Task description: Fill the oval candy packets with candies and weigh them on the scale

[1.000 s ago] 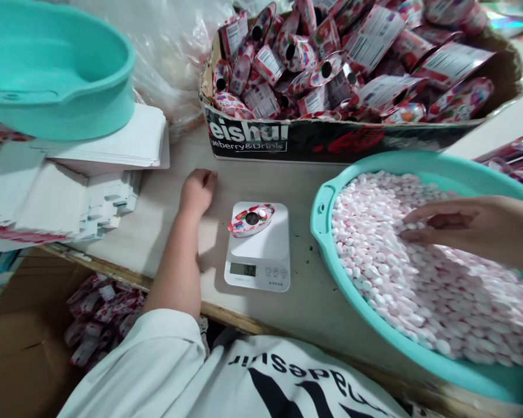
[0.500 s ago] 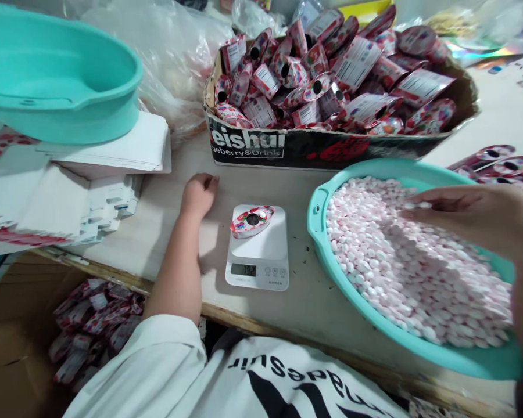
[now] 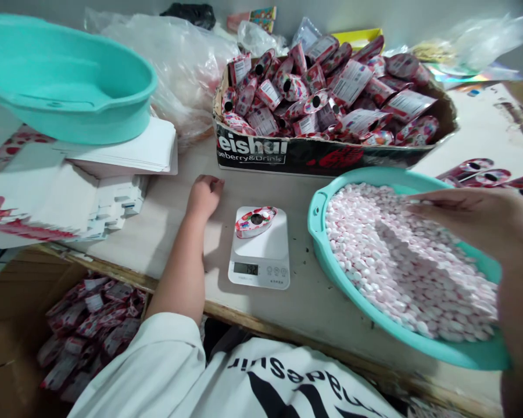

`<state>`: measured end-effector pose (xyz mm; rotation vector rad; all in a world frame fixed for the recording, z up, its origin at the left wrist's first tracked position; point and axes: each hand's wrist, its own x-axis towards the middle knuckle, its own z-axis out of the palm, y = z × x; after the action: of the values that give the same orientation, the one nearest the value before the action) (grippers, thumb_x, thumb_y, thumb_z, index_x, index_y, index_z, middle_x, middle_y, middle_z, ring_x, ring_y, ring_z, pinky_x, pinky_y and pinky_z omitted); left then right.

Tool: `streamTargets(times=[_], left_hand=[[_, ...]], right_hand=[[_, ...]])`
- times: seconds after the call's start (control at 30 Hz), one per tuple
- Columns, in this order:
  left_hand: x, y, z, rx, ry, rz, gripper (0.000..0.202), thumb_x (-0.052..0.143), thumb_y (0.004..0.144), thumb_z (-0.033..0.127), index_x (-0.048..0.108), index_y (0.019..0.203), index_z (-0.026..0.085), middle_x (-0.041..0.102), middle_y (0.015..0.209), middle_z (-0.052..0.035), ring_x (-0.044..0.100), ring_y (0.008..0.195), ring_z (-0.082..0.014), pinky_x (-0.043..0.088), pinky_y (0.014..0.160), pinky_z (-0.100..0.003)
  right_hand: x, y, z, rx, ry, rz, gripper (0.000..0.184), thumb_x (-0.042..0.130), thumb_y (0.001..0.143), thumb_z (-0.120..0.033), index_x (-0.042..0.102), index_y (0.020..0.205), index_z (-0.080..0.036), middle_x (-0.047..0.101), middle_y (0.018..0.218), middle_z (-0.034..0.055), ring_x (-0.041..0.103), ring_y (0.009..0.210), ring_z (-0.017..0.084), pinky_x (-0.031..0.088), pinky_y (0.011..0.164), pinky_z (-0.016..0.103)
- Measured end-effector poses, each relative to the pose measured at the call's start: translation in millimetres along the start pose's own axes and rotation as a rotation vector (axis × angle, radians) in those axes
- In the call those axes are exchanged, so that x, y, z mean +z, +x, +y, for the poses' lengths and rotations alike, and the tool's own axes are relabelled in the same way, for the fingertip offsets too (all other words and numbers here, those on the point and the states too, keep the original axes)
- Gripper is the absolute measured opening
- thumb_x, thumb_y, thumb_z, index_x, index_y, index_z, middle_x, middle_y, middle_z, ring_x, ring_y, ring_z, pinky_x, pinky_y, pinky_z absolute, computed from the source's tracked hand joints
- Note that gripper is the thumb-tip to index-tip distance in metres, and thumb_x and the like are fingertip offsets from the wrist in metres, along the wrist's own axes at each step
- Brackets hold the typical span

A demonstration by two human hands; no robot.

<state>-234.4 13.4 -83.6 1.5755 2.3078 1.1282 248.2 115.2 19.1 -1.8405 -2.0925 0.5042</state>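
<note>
My left hand (image 3: 204, 196) rests on the table left of a small white scale (image 3: 260, 255), its fingers curled shut with nothing visible in them. A small strawberry-printed container (image 3: 255, 221) lies on the scale. My right hand (image 3: 470, 216) hovers over a teal basin (image 3: 326, 264) heaped with pink and white candies (image 3: 392, 255). Its fingers are pinched together on a few of those candies.
Behind the scale stands a cardboard box (image 3: 322, 155) full of printed containers. A second teal basin (image 3: 65, 87) sits on stacked flat white cartons (image 3: 91, 174) at the left. Clear plastic bags (image 3: 187, 58) lie behind. More packets (image 3: 87, 319) fill a box under the table.
My right hand has lifted out of the candy pile with a few candies pinched in it. The left hand has stayed put. The view has tilted upward.
</note>
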Motion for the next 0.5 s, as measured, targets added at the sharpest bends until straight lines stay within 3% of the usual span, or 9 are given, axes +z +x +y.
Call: streamTargets(times=[0.1, 0.17, 0.23, 0.33, 0.5], left_hand=[[1.1, 0.1, 0.4, -0.016, -0.012, 0.023, 0.022, 0.058, 0.094, 0.033, 0.071, 0.091, 0.015, 0.068, 0.103, -0.0161, 0.064, 0.095, -0.0259, 0.049, 0.096, -0.038], [1.7, 0.3, 0.4, -0.025, -0.02, 0.03, 0.021, 0.059, 0.094, 0.032, 0.071, 0.09, 0.015, 0.068, 0.102, -0.0153, 0.064, 0.095, -0.0255, 0.05, 0.096, -0.037], [2.0, 0.7, 0.5, -0.031, -0.026, 0.032, 0.021, 0.06, 0.094, 0.032, 0.071, 0.089, 0.015, 0.068, 0.102, -0.0147, 0.064, 0.094, -0.0254, 0.05, 0.095, -0.037], [2.0, 1.6, 1.3, -0.038, -0.029, 0.03, 0.021, 0.06, 0.094, 0.032, 0.071, 0.089, 0.015, 0.068, 0.101, -0.0156, 0.064, 0.093, -0.0263, 0.05, 0.094, -0.038], [2.6, 2.9, 3.6, -0.051, -0.024, 0.024, 0.02, 0.06, 0.095, 0.028, 0.072, 0.089, 0.012, 0.068, 0.099, -0.017, 0.064, 0.093, -0.0278, 0.05, 0.094, -0.04]], right_hand=[[3.0, -8.6, -26.5, 0.034, 0.139, 0.014, 0.048, 0.074, 0.065, -0.055, 0.081, 0.098, -0.022, 0.078, 0.092, 0.0094, 0.064, 0.075, 0.022, 0.046, 0.06, 0.034], [7.9, -14.4, -54.0, -0.037, 0.238, -0.015, 0.049, 0.077, 0.062, -0.057, 0.081, 0.093, -0.019, 0.078, 0.094, 0.0119, 0.065, 0.078, 0.024, 0.049, 0.064, 0.035], [14.1, -17.6, -85.3, -0.126, 0.306, -0.105, 0.051, 0.079, 0.062, -0.06, 0.081, 0.092, -0.018, 0.077, 0.093, 0.0111, 0.065, 0.078, 0.022, 0.051, 0.069, 0.034], [26.0, -17.4, -133.9, -0.269, 0.273, -0.286, 0.056, 0.079, 0.069, -0.063, 0.081, 0.098, -0.016, 0.075, 0.083, 0.0075, 0.058, 0.068, 0.015, 0.045, 0.063, 0.028], [52.5, -17.1, -202.2, -0.55, 0.152, -0.484, 0.034, 0.074, 0.077, -0.048, 0.083, 0.091, -0.019, 0.063, 0.061, -0.0013, 0.042, 0.053, 0.007, 0.031, 0.053, 0.022]])
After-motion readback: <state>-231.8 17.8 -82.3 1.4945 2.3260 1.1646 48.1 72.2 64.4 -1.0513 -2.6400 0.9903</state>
